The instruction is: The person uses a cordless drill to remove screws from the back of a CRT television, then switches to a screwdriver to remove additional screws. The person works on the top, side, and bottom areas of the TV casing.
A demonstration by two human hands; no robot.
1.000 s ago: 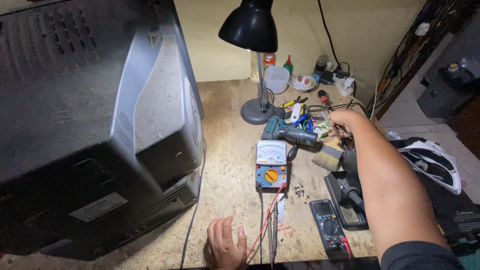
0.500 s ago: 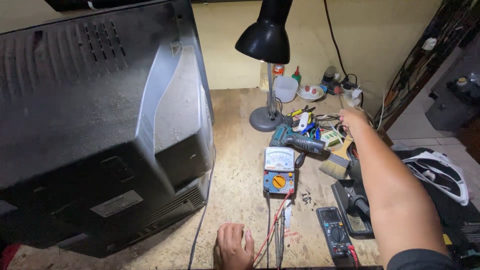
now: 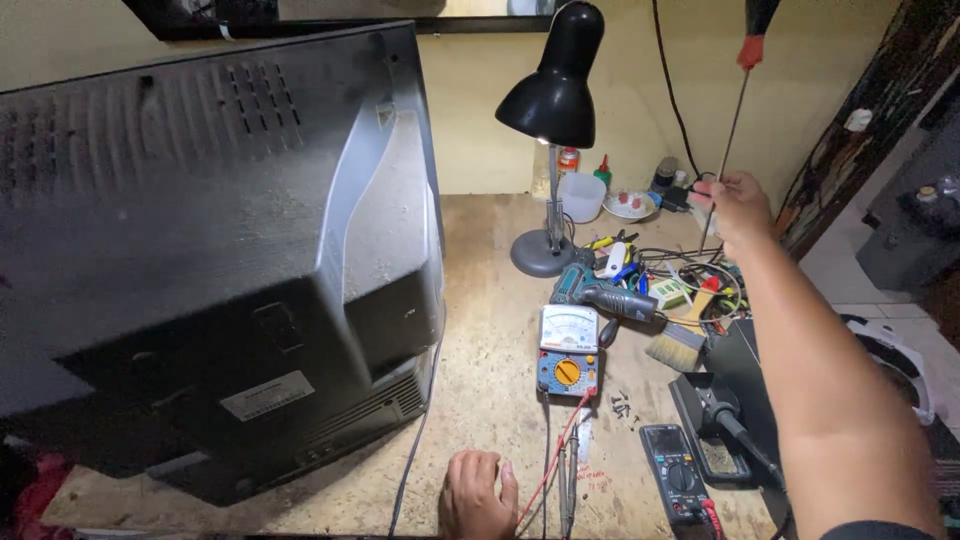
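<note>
My right hand (image 3: 735, 208) is raised over the back right of the wooden bench (image 3: 490, 340) and grips the thin metal shaft of a long screwdriver (image 3: 738, 95), whose red handle points up toward the wall. My left hand (image 3: 478, 496) rests flat on the bench's front edge, holding nothing, just left of the red and black test leads (image 3: 556, 462). An analog multimeter (image 3: 567, 350) with an orange dial lies in the middle of the bench. A large grey tube television (image 3: 215, 250) stands back-side toward me on the left.
A black desk lamp (image 3: 553, 110) shines down at the back. Near it lie a cordless drill (image 3: 600, 292), a paintbrush (image 3: 682, 338), tangled wires and small tools (image 3: 690, 270), a white cup (image 3: 582, 196), a digital multimeter (image 3: 675, 478), a soldering iron stand (image 3: 720, 425) and loose screws (image 3: 620, 405).
My right hand rose from the tool clutter toward the back wall, lifting the long screwdriver by its shaft. The view tilted up. My left hand stayed on the bench edge.
</note>
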